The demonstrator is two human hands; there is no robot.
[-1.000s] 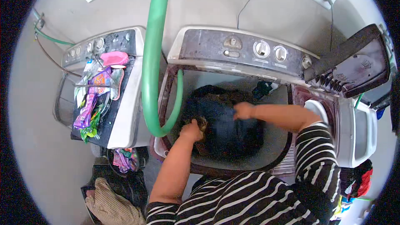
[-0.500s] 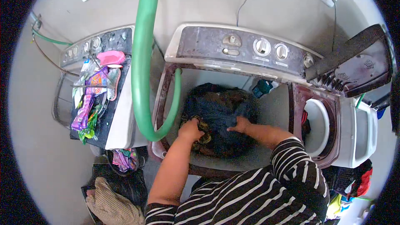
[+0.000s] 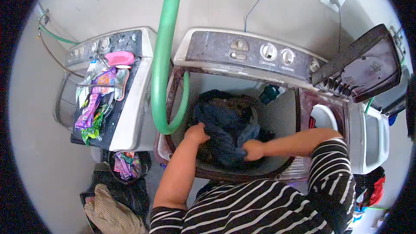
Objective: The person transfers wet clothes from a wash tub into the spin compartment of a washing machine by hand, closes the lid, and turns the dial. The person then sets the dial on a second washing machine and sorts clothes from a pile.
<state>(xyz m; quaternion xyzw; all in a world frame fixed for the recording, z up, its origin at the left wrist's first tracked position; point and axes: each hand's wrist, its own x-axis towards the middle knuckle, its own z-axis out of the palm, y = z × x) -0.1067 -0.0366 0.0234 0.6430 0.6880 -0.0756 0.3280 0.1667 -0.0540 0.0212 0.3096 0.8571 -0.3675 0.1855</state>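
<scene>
A dark blue denim garment (image 3: 223, 125) lies bunched in the open wash tub (image 3: 273, 156) of a twin-tub washing machine, on top of other dark clothes. My left hand (image 3: 197, 134) is closed on the garment's left side, its fingertips partly hidden in the folds. Closed around a lighter blue part, my right hand (image 3: 254, 150) pulls a fold near the front of the tub. At the tub's back right corner hangs a small dark green cloth (image 3: 269, 94). A thick green hose (image 3: 161, 73) curves down into the tub on the left.
The spin tub (image 3: 324, 117) is on the right, its lid (image 3: 368, 67) raised. A second washing machine (image 3: 136, 99) stands at left with detergent packets (image 3: 104, 80) and a pink brush (image 3: 119, 58) on it. A striped cloth (image 3: 110, 210) lies lower left.
My right hand has moved toward the tub's front, drawing the denim with it. The yellow-brown patterned cloth by my left hand is now covered. The view has shifted slightly.
</scene>
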